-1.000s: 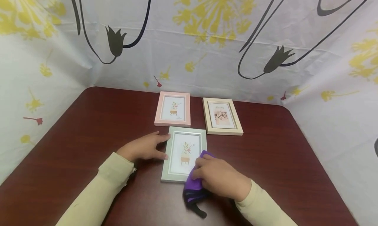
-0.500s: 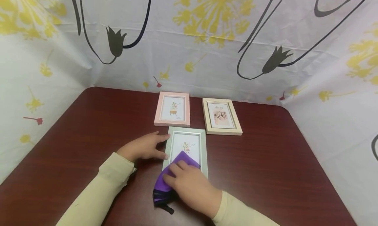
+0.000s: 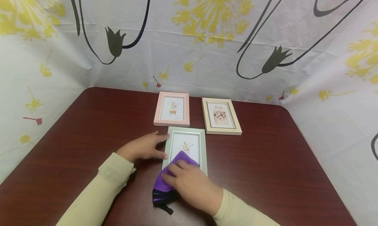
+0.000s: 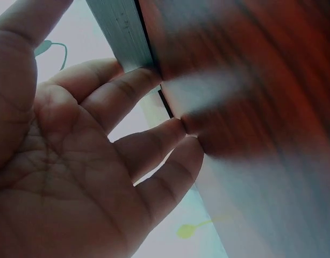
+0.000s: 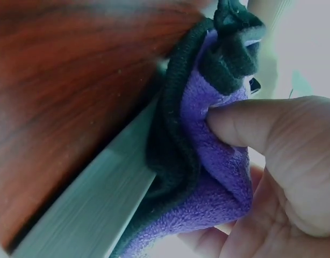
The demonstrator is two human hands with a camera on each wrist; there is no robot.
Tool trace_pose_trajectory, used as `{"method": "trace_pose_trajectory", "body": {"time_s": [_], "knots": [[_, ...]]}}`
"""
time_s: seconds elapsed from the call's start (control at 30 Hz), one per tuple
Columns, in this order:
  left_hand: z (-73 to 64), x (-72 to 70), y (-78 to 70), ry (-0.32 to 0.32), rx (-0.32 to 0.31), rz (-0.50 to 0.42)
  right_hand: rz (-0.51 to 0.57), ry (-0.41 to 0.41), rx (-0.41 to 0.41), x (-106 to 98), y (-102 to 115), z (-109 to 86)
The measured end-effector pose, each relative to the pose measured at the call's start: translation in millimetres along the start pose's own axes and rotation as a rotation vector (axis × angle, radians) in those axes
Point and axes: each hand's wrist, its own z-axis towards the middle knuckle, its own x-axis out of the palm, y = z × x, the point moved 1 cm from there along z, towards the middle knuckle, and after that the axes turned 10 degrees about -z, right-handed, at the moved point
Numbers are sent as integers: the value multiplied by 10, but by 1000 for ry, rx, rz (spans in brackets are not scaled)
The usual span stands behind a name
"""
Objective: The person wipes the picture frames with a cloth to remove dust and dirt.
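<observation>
A pale green picture frame (image 3: 202,147) lies flat on the table, its lower part covered by a purple cloth (image 3: 183,156) with black edging. My right hand (image 3: 195,186) holds the folded cloth between thumb and fingers and presses it on the frame's glass. In the right wrist view the thumb pinches the purple cloth (image 5: 208,204) beside the frame's side edge (image 5: 95,204). On the left, my left hand (image 3: 144,147) touches the frame's left border with spread fingers. The left wrist view shows its fingertips on the table next to the frame edge (image 4: 122,32).
Behind the green frame lie a pink picture frame (image 3: 156,113) and, to its right, a cream picture frame (image 3: 208,119). The dark red wooden table (image 3: 265,160) reaches back to a white patterned cloth wall (image 3: 189,78), which also encloses both sides.
My right hand has moved left with the purple cloth, from the green frame's right border onto its lower glass, then stayed nearly still. The left hand has kept its place.
</observation>
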Motion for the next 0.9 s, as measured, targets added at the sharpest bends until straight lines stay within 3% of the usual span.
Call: {"method": "trace_pose_trajectory", "body": {"time_s": [0.3, 0.6, 0.73, 0.9], "knots": [[-27, -3, 7, 5, 8, -5, 42, 47, 8, 13, -33, -21], [-2, 9, 0, 9, -9, -16, 275, 199, 74, -148, -408, -217], [6, 6, 3, 7, -16, -21, 317, 263, 94, -180, -499, -267], [4, 2, 3, 6, -13, -20, 292, 239, 96, -174, -487, -263]]}}
